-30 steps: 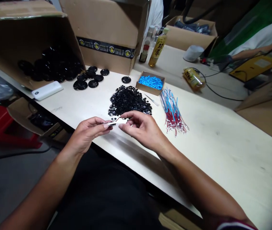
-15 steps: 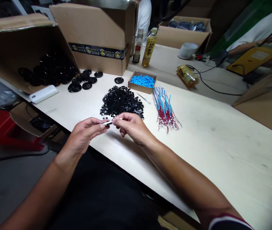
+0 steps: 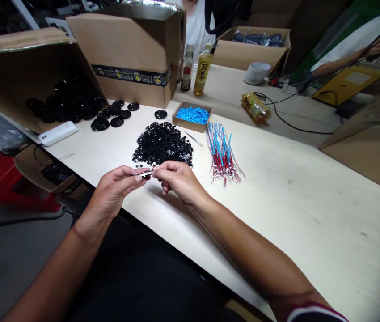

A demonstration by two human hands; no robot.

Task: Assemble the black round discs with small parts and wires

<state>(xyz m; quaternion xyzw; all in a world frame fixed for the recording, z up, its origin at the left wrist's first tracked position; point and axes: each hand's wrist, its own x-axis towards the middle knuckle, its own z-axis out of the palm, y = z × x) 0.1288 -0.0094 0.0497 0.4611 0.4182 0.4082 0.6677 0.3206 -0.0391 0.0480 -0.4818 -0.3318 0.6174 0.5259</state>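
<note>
Between my hands is a small black and white part (image 3: 146,174), too small to make out fully. My left hand (image 3: 118,183) pinches it from the left. The fingertips of my right hand (image 3: 173,177) are pressed together at its right end; what they grip there is hidden. Just beyond my hands lies a heap of small black pieces (image 3: 163,143). Right of the heap are a thin pointed tool (image 3: 194,139) and a bundle of red, blue and white wires (image 3: 222,156). A small carton of blue pieces (image 3: 192,117) stands behind them.
An open carton (image 3: 5,89) of black discs lies at the left, near a white device (image 3: 58,133). Behind stand a large carton (image 3: 133,49) and two bottles. Another bottle (image 3: 256,108) lies on its side near a yellow box (image 3: 349,85). Other people are across the table.
The view has shifted slightly, so the table things appear further left. My right fingertips have come closer to my left ones, and the white strip between them shows less.
</note>
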